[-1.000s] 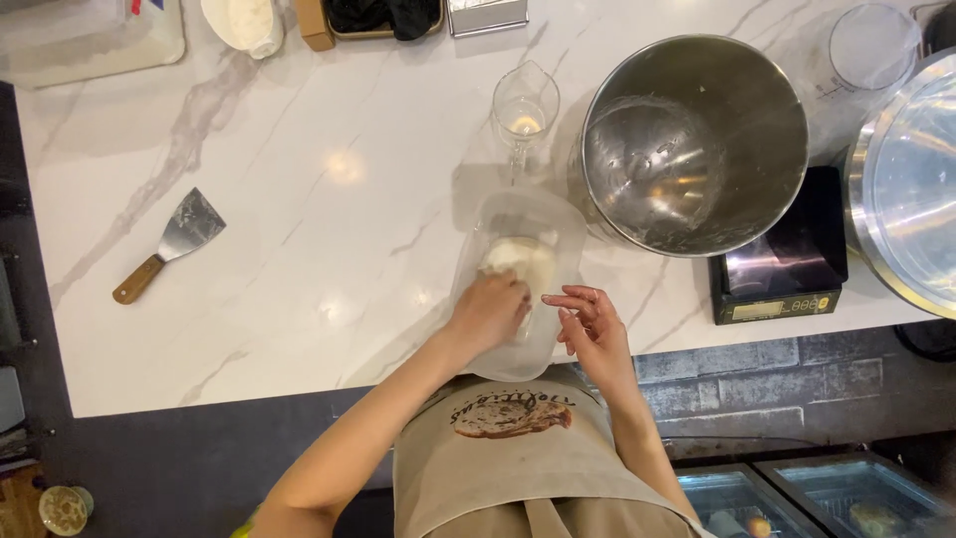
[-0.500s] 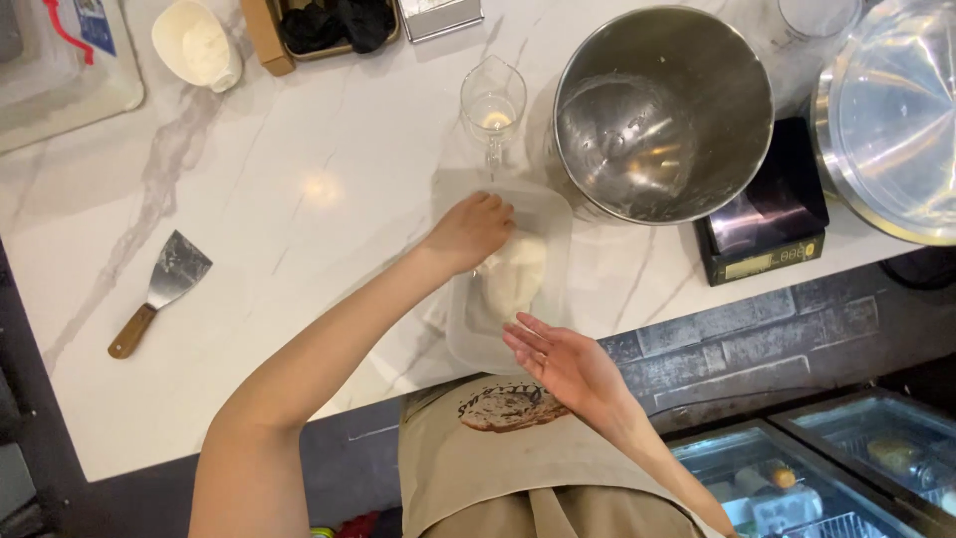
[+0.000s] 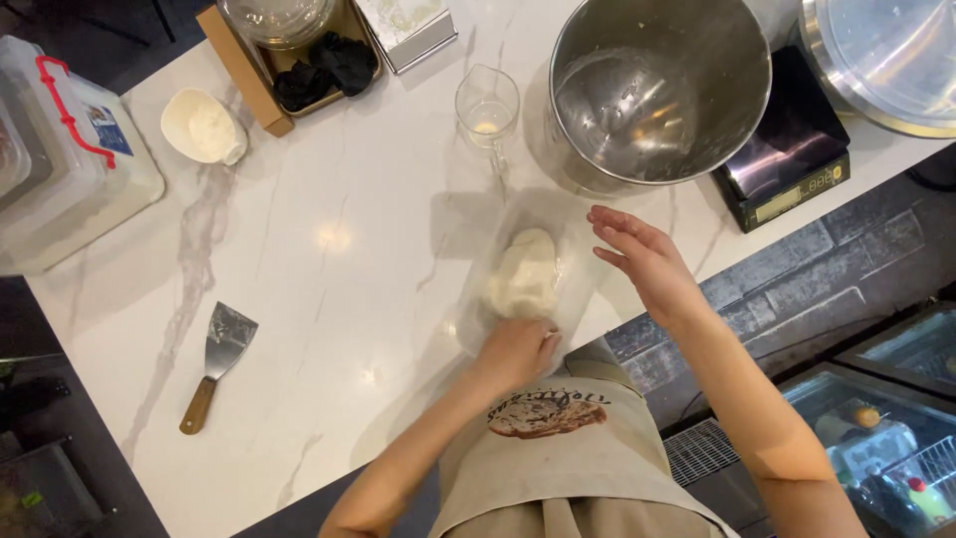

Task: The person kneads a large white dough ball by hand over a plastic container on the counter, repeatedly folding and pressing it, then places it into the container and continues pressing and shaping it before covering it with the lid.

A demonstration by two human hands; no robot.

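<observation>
1. The white marble counter (image 3: 329,299) fills most of the view.
2. A large steel mixing bowl (image 3: 657,90) stands at the far right, just beside a black digital scale (image 3: 787,149).
3. A white lidded bin with a red handle (image 3: 70,149) sits at the far left edge.
4. A pale lump of dough (image 3: 523,274) lies on a clear plastic sheet (image 3: 478,224) near the counter's front edge.
5. The right hand (image 3: 642,259) hovers just right of the dough, fingers spread apart, holding nothing.
6. The left hand (image 3: 518,349) presses the sheet's near edge, fingers curled together.
7. A glass measuring cup (image 3: 488,105) stands behind the dough.
8. A bench scraper with a wooden handle (image 3: 214,369) lies well to the left.
9. A small white bowl of flour (image 3: 204,128) sits far left.
</observation>
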